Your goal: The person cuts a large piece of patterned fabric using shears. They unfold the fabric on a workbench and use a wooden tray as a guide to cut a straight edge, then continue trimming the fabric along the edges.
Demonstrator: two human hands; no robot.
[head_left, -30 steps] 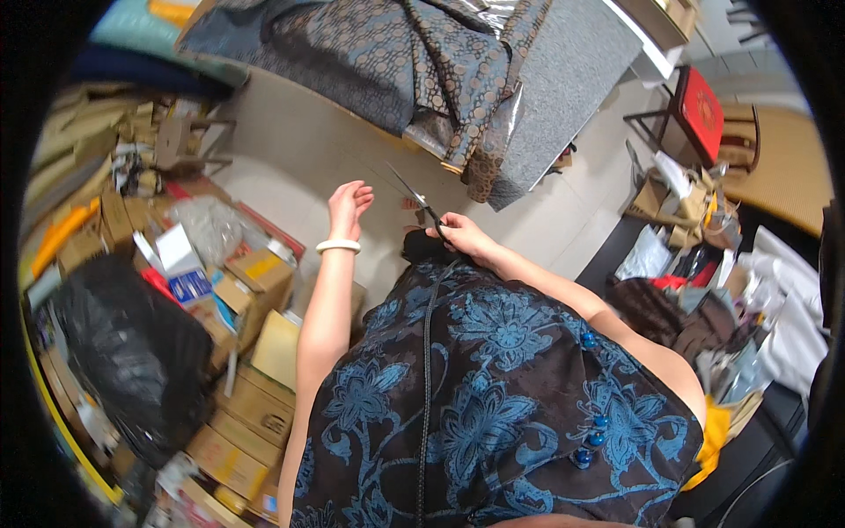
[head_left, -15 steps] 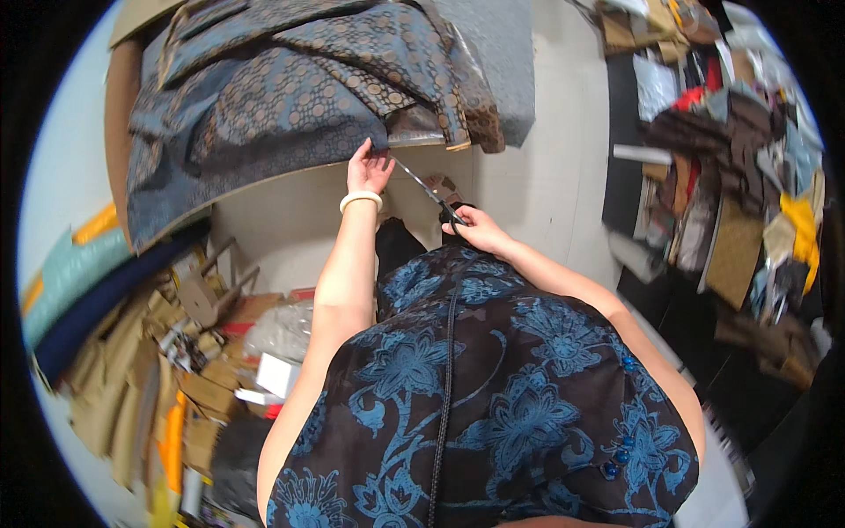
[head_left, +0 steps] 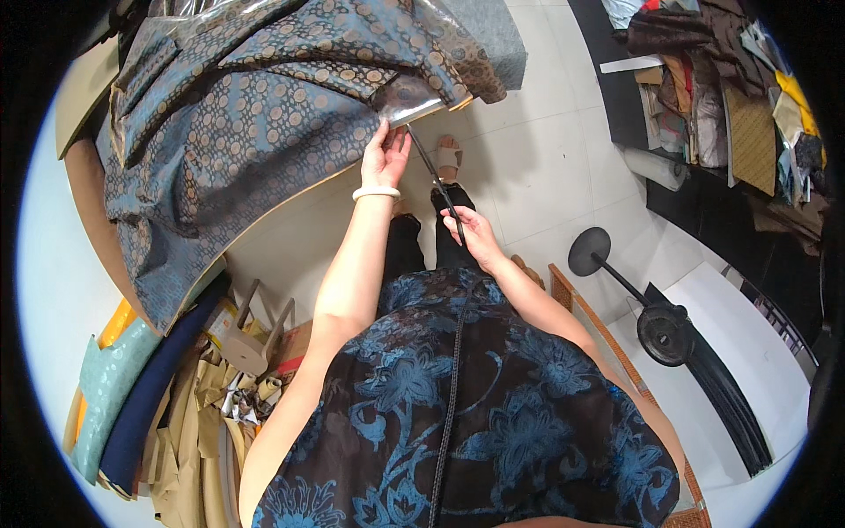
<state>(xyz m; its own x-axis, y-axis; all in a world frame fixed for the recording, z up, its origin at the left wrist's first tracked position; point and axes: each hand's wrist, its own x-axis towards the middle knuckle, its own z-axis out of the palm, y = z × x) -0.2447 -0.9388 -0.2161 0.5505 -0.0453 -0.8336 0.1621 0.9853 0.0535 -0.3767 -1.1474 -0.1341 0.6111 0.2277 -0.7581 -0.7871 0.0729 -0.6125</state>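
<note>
Patterned fabric (head_left: 264, 123), blue-grey with bronze-toned circles, lies in loose folds over the desk (head_left: 503, 40) and reaches its near edge. No severed piece and no cut line can be made out on the cloth, so the work on it seems to be at an early point; the folds hide a good deal, and how much is left cannot be told.

Below the desk's left end stand a teal roll (head_left: 110, 396) and a dark blue roll (head_left: 158, 387), both well apart from the hands. Further right, the left hand (head_left: 385, 160) is at the desk's near edge, with a white bracelet (head_left: 376, 191) on its wrist. Its thumb is up against the fabric's border and the other fingers are loosely curled; whether cloth is pinched between them, I cannot tell. Clear film (head_left: 412, 107) lies just beyond those fingertips, at the same edge of the desk.

Next come the scissors (head_left: 431, 170), slanting from the desk's edge back toward the body, their tip near the left fingers. The blades look close together. The right hand (head_left: 475, 238), on the body's side of the desk edge, has its fingers closed around the dark handles.

Well right of the desk lies a pile of fabric scraps (head_left: 673, 40), untouched by either hand.
</note>
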